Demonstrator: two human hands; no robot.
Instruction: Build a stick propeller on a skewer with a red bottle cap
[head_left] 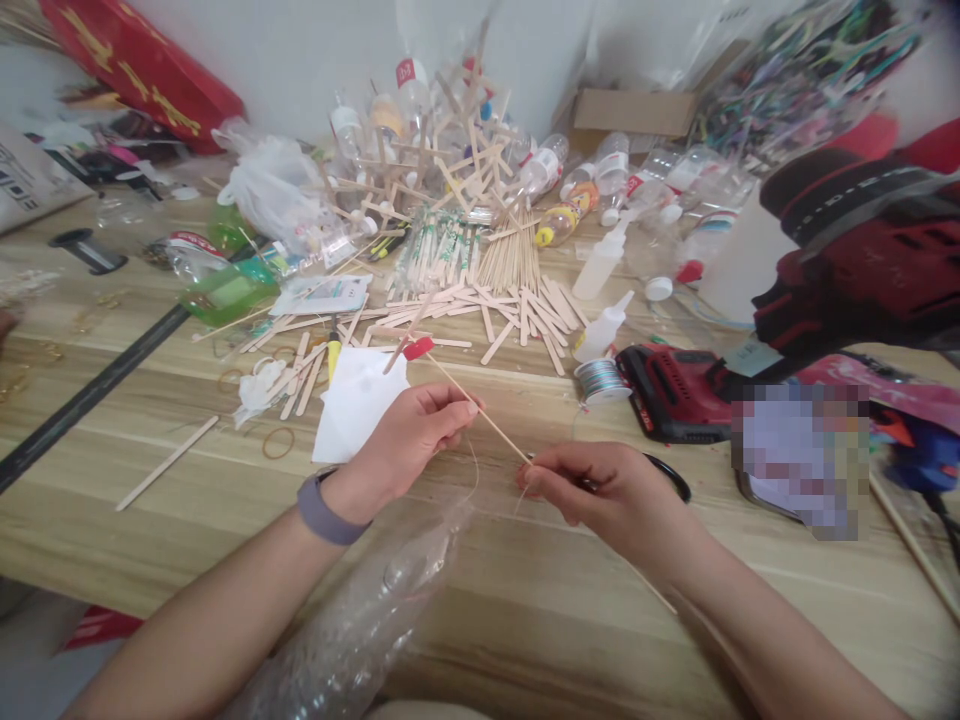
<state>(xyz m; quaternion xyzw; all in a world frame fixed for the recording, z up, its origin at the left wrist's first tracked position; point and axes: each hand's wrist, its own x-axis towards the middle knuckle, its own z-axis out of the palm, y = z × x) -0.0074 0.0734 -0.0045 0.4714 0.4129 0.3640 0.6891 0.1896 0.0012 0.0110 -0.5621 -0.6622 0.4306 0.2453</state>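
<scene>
My left hand (427, 425), with a grey band at the wrist, pinches a thin bamboo skewer (504, 436) between thumb and fingers. Lower down the same skewer, my right hand (592, 485) has its fingers closed on it. The skewer slants across in front of me, and its lower end shows beyond my right wrist. At its upper end sits a small red piece (418, 348), next to a flat wooden stick (405, 335). A thin thread (475, 465) hangs in a curve between my hands. Behind my right hand shows a black loop (675, 478), mostly hidden.
Craft sticks (540, 325), bundled skewers (514, 255) and plastic bottles (541, 168) crowd the back. A red cordless drill (690, 385), a thread spool (602, 380) and glue bottles (602, 262) stand right. White paper (356, 400) lies left; a clear plastic bottle (375, 600) is near me.
</scene>
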